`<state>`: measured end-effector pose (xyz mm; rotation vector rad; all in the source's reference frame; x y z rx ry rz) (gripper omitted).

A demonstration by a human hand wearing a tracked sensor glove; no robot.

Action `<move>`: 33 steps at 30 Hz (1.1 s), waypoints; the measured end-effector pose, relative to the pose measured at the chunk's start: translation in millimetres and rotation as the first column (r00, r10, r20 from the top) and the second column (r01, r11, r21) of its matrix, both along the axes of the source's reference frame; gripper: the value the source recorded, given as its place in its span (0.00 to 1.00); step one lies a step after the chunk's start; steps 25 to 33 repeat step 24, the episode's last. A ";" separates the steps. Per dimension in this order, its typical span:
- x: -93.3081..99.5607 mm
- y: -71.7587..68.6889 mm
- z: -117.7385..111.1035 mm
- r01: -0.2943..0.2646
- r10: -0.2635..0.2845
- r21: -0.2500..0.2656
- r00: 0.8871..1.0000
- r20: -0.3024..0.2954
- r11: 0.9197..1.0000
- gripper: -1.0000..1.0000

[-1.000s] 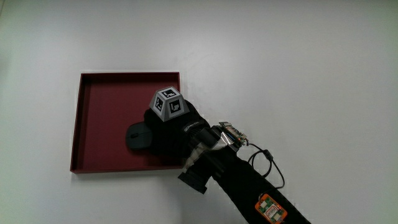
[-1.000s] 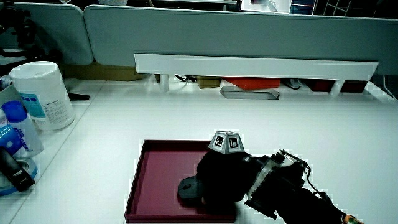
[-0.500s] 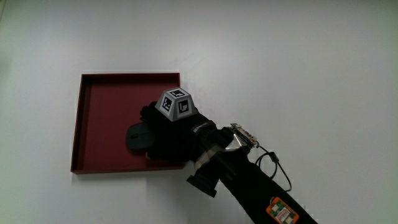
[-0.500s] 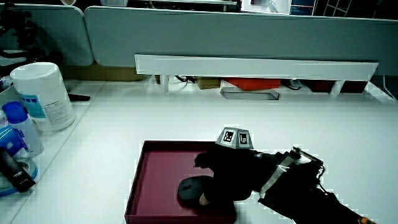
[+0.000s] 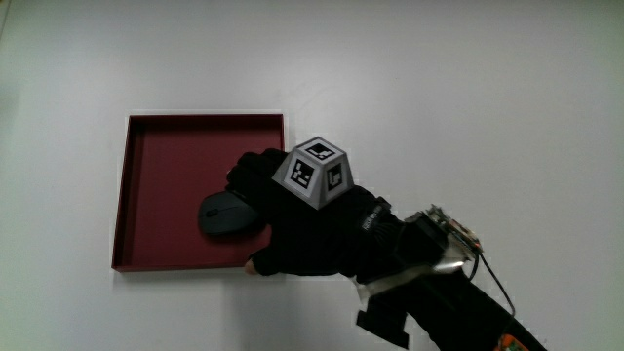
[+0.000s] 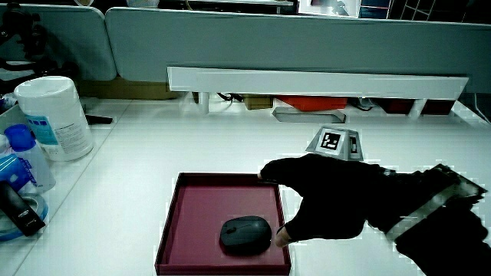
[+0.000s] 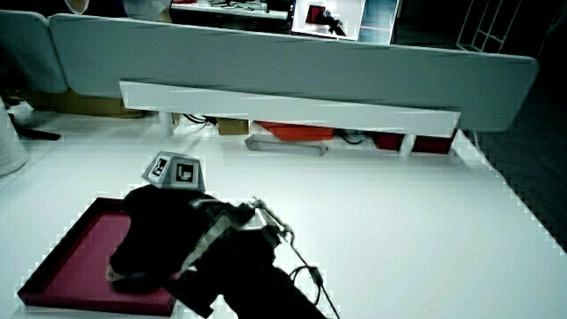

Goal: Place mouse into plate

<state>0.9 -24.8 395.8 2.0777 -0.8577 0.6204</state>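
Observation:
A dark grey mouse (image 5: pixel 222 214) lies flat in the dark red square plate (image 5: pixel 161 166), close to the plate's rim nearest the person. The gloved hand (image 5: pixel 302 229) hovers over the plate's edge beside the mouse, raised off it, fingers spread and holding nothing. A patterned cube (image 5: pixel 317 173) sits on its back. In a side view the mouse (image 6: pixel 245 234) is fully uncovered in the plate (image 6: pixel 201 211), with the hand (image 6: pixel 330 203) above and beside it. In a side view the hand (image 7: pixel 159 230) covers the mouse and part of the plate (image 7: pixel 71 259).
A white canister (image 6: pixel 50 115), a blue-capped bottle (image 6: pixel 19 157) and a black object (image 6: pixel 19 208) stand at the table's edge. A long white shelf (image 6: pixel 314 80) runs along the low partition (image 6: pixel 307 38), with red and grey items under it.
The hand has let go of the mouse, opened and lifted, drawing away from the plate's middle toward its edge. The mouse stays in the plate, now uncovered.

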 end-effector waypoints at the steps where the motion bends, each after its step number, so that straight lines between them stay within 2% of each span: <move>1: 3.3 1.4 -6.2 0.010 -0.010 0.008 1.000 0.007 1.000 0.00; 4: 12.5 6.5 -24.8 0.028 -0.029 0.030 0.998 0.051 0.999 0.00; 5: 16.4 8.4 -21.0 0.019 -0.020 0.025 0.999 0.037 1.000 0.00; 6: 18.7 10.6 -29.0 0.021 -0.023 0.052 0.999 0.044 0.998 0.00; 7: 21.7 13.3 -28.7 0.056 -0.058 0.042 0.998 0.038 0.998 0.00; 8: 26.1 14.9 -30.5 0.003 -0.004 0.051 1.000 0.016 0.999 0.00; 9: 29.9 17.8 -29.5 0.030 -0.031 0.049 0.999 0.010 0.998 0.00; 11: 33.9 21.7 -47.7 0.064 -0.066 0.085 0.997 0.029 0.994 0.00; 12: 36.7 23.7 -50.7 0.046 -0.046 -0.036 0.999 -0.001 0.998 0.00; 13: 40.9 26.1 -48.7 0.052 -0.052 0.078 0.999 -0.004 0.996 0.00; 14: 43.1 27.8 -53.8 0.050 -0.051 0.108 0.999 0.007 0.993 0.00; 16: 47.3 30.6 -58.4 0.044 -0.046 0.091 0.999 0.023 0.995 0.00; 18: 48.5 31.8 -67.4 0.042 -0.045 0.123 0.999 0.026 0.992 0.00; 19: 48.7 32.0 -67.1 0.035 -0.040 0.110 0.999 0.036 0.993 0.00; 22: 47.2 31.8 -66.0 0.039 -0.042 0.130 0.999 0.019 0.991 0.00; 24: 46.1 29.8 -62.7 0.027 -0.031 0.106 0.999 0.031 0.994 0.00; 33: 46.1 29.8 -62.7 0.027 -0.031 0.106 0.999 0.031 0.994 0.00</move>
